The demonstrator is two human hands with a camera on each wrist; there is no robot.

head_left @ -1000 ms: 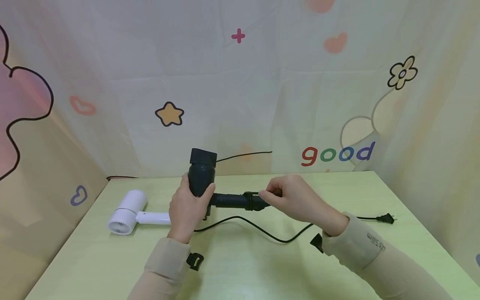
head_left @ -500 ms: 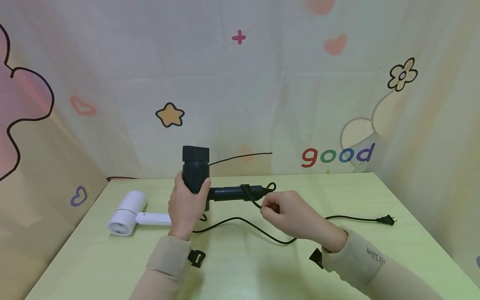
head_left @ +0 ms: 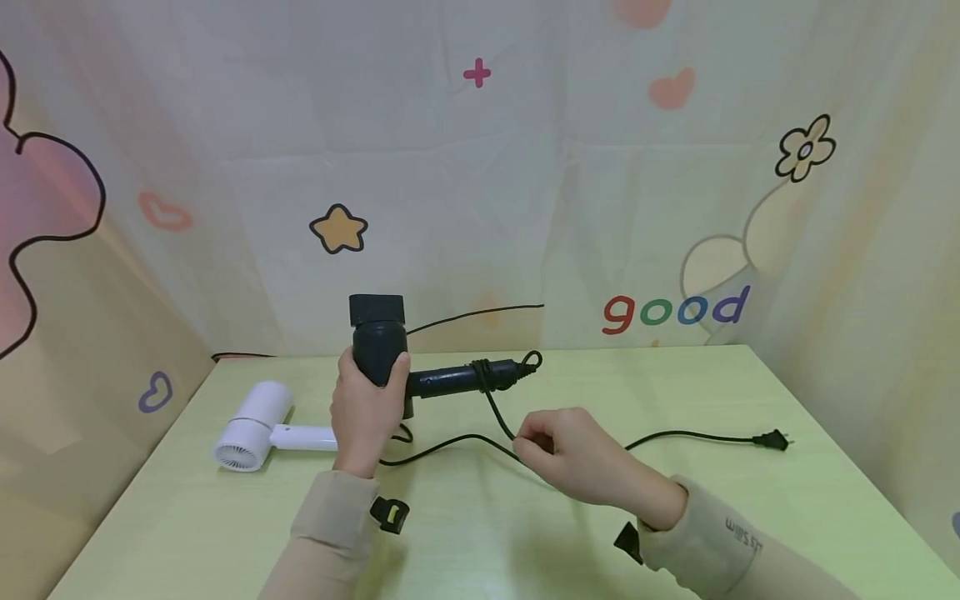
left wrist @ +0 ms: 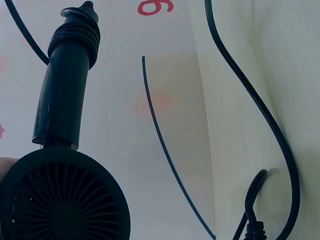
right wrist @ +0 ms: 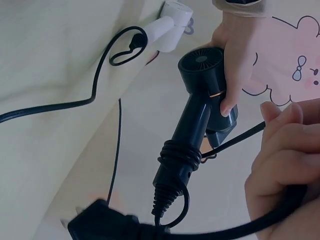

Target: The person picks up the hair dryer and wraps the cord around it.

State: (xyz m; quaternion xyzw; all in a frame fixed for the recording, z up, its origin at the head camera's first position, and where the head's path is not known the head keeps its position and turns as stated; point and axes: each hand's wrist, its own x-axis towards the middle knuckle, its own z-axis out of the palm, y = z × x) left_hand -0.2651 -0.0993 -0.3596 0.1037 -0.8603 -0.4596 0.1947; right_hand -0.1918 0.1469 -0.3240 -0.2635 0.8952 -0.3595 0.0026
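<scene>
A black hair dryer (head_left: 378, 350) is held above the table in my left hand (head_left: 369, 417), which grips its barrel. Its handle (head_left: 446, 380) points right, with the dryer's black cord (head_left: 498, 415) wound round it near the end. From the coils the cord runs down to my right hand (head_left: 573, 457), whose thumb and fingers pinch it. In the right wrist view the cord passes through the curled fingers (right wrist: 280, 165) to a two-pin plug (right wrist: 102, 222) close to the camera. A small cord loop (head_left: 532, 360) stands at the handle's tip.
A white hair dryer (head_left: 251, 425) lies at the table's left. Its black cord (head_left: 465, 437) snakes right across the table (head_left: 465, 542), passing behind my right hand, to a plug (head_left: 772, 439) near the right edge. A printed curtain (head_left: 480, 183) closes off the back.
My right hand has moved from the handle's end down toward me, drawing a length of cord away from the coils. My left hand has shifted the black hair dryer slightly left.
</scene>
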